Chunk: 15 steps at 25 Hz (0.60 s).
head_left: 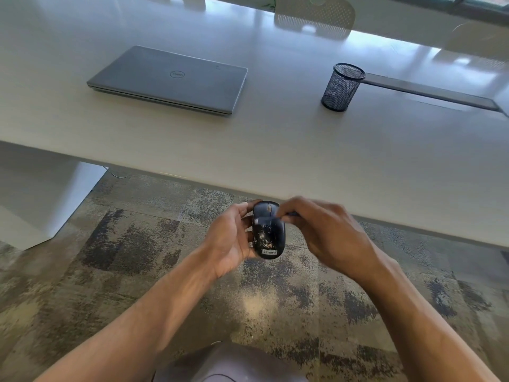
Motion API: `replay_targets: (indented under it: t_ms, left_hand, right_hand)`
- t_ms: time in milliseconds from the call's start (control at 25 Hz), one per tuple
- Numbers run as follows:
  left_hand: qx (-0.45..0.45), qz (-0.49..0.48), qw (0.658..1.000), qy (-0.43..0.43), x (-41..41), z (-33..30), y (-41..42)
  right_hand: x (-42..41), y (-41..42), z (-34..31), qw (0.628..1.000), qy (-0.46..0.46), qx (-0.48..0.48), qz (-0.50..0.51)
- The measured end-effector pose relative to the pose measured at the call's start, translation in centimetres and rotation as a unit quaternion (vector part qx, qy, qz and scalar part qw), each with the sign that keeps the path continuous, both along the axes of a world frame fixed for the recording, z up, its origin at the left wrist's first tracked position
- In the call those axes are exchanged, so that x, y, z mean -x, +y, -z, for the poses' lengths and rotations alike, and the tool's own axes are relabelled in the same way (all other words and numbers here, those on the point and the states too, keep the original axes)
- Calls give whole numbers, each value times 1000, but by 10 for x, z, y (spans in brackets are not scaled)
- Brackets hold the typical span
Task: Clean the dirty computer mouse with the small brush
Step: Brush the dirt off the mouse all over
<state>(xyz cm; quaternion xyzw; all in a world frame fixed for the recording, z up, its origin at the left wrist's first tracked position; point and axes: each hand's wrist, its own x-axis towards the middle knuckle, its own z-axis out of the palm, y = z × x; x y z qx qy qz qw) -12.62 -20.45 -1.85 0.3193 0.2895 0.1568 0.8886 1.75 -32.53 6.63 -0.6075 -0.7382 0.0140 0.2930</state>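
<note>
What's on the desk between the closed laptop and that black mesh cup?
Nothing: in the head view the stretch of table between the laptop and the mesh cup is bare.

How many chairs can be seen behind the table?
2. One perforated chair back stands beyond the table's far edge at top centre; another chair at top right. Others may be out of view.

Bright daylight glares off the far table (275,45); hands motion-blurred, edges bowed by wide-angle distortion.
</note>
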Motion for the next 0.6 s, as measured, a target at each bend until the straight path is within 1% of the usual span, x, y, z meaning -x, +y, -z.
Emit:
replay_targets:
  t_ms: [80, 200, 320, 400, 520, 600]
  left_hand:
    - [-2, -2, 1000, 5, -2, -2, 0]
    - [-12, 2, 1000, 2, -4, -4, 3]
    - [-11, -1, 1000, 7, -1, -3, 5]
    - [-14, 4, 1000, 4, 0, -3, 5]
    - [-19, 14, 1000, 1, -1, -4, 5]
    - [-26, 15, 1000, 6, -2, -6, 6]
  right_hand:
    - [-7, 6, 0, 999, -14, -33, 18]
    - [0, 5, 7, 999, -47, -22, 13]
    - [8, -10, 11, 999, -38, 6, -8]
    - [7, -15, 7, 999, -24, -25, -9]
    - [-1, -13, 0, 996, -7, -80, 35]
    - [0, -14, 3, 996, -16, -73, 58]
